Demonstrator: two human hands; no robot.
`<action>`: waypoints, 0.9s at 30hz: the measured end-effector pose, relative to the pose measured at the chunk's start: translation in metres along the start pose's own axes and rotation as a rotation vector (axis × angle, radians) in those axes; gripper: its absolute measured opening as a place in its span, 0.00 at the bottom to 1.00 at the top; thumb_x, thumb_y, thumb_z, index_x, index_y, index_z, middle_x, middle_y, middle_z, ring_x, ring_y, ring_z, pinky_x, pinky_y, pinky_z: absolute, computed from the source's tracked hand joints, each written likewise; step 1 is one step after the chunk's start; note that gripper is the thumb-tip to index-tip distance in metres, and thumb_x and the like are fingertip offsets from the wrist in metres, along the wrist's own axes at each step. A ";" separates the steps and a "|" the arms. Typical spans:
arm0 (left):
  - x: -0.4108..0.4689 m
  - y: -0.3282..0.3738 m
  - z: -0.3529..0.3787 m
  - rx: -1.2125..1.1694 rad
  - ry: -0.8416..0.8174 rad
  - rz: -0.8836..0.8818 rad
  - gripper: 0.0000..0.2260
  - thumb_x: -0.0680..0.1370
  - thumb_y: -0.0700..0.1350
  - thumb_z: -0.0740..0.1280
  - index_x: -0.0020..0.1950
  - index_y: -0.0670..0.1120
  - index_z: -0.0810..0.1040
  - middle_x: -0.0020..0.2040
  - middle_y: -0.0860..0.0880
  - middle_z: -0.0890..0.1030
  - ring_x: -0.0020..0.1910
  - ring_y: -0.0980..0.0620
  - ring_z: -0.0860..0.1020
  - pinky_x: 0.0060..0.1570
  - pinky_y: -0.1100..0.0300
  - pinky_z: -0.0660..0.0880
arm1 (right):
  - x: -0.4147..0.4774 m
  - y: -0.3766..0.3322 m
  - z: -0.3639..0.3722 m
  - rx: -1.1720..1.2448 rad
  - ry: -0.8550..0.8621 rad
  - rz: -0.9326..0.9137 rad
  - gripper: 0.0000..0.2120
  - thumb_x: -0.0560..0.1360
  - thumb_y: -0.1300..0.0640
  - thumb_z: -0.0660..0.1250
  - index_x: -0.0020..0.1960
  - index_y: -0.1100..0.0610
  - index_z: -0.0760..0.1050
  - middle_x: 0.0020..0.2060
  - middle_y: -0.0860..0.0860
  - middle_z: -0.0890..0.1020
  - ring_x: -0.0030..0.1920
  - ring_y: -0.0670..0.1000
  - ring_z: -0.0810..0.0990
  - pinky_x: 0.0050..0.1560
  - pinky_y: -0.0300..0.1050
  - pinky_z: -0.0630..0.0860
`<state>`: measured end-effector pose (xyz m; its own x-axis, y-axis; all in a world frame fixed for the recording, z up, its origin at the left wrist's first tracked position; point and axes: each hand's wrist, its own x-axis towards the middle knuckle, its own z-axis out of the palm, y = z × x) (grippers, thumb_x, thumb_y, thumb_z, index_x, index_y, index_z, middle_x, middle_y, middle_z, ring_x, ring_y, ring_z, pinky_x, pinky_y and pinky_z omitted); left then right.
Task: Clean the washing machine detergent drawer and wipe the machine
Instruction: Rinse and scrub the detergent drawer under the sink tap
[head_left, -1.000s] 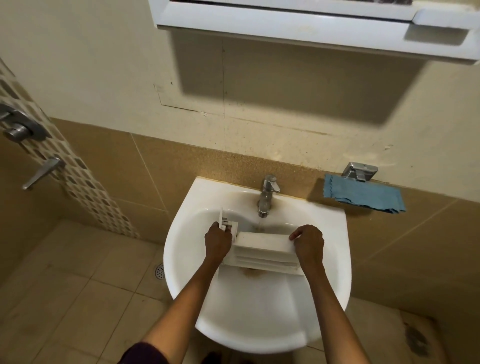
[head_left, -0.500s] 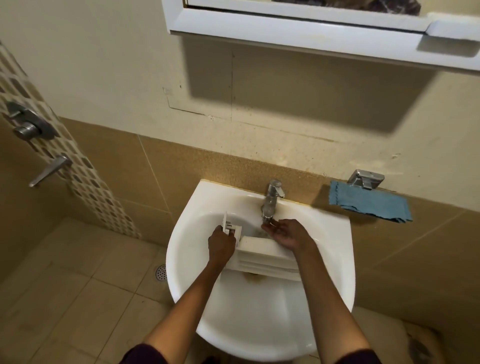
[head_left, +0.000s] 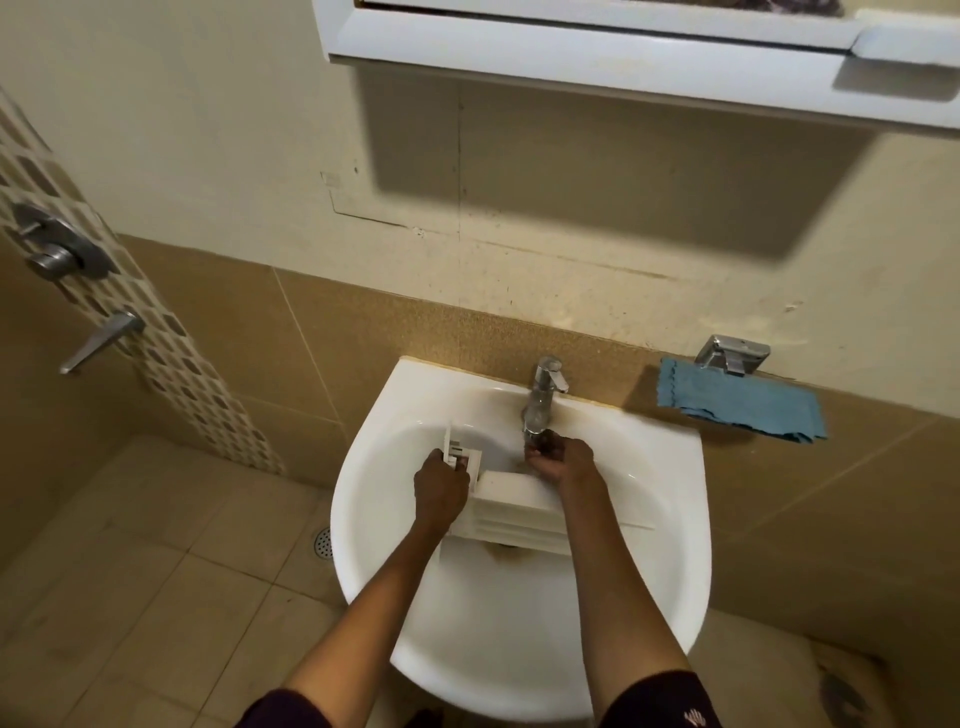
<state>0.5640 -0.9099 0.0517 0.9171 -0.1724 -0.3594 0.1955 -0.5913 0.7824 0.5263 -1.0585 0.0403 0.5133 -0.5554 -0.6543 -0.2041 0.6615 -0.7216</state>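
The white detergent drawer (head_left: 519, 512) lies across the basin of the white sink (head_left: 519, 649), its ribbed side facing me. My left hand (head_left: 441, 488) grips the drawer's left end, beside its small upright front piece. My right hand (head_left: 558, 460) is off the drawer, cupped under the spout of the chrome tap (head_left: 543, 400), fingers curled and touching the spout's tip. I cannot tell whether water is running. A brown stain shows at the drain below the drawer.
A blue cloth (head_left: 743, 408) hangs on the wall right of the sink under a chrome holder (head_left: 732, 353). A white mirror cabinet (head_left: 623, 52) juts out overhead. Shower valves (head_left: 57, 254) sit on the left wall; a floor drain (head_left: 323, 543) is below.
My right hand let go of the drawer's right end and moved up to the tap spout. My left hand kept its hold. The camera shifted slightly.
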 end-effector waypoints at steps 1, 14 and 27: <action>-0.001 0.001 0.000 0.000 -0.002 0.002 0.12 0.80 0.42 0.60 0.60 0.36 0.73 0.58 0.38 0.78 0.58 0.41 0.75 0.57 0.55 0.69 | 0.006 0.000 -0.001 0.098 0.045 0.075 0.13 0.79 0.65 0.51 0.39 0.60 0.69 0.38 0.54 0.73 0.40 0.51 0.73 0.44 0.43 0.74; -0.001 -0.001 -0.001 0.003 -0.015 0.010 0.14 0.81 0.46 0.58 0.61 0.38 0.73 0.59 0.39 0.77 0.59 0.41 0.74 0.57 0.56 0.68 | 0.024 -0.012 -0.022 0.371 0.011 0.190 0.14 0.79 0.66 0.49 0.37 0.60 0.67 0.35 0.53 0.72 0.36 0.50 0.71 0.38 0.41 0.69; -0.007 0.002 -0.003 -0.228 -0.071 -0.034 0.30 0.81 0.57 0.39 0.63 0.43 0.74 0.63 0.41 0.77 0.62 0.42 0.74 0.67 0.50 0.63 | -0.048 -0.032 0.050 -0.896 -0.402 -0.024 0.14 0.79 0.70 0.53 0.60 0.76 0.71 0.55 0.70 0.77 0.45 0.61 0.80 0.50 0.47 0.79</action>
<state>0.5587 -0.9074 0.0572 0.8835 -0.2155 -0.4160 0.3063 -0.4063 0.8609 0.5502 -1.0276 0.1060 0.7372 -0.2406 -0.6315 -0.6616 -0.0671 -0.7468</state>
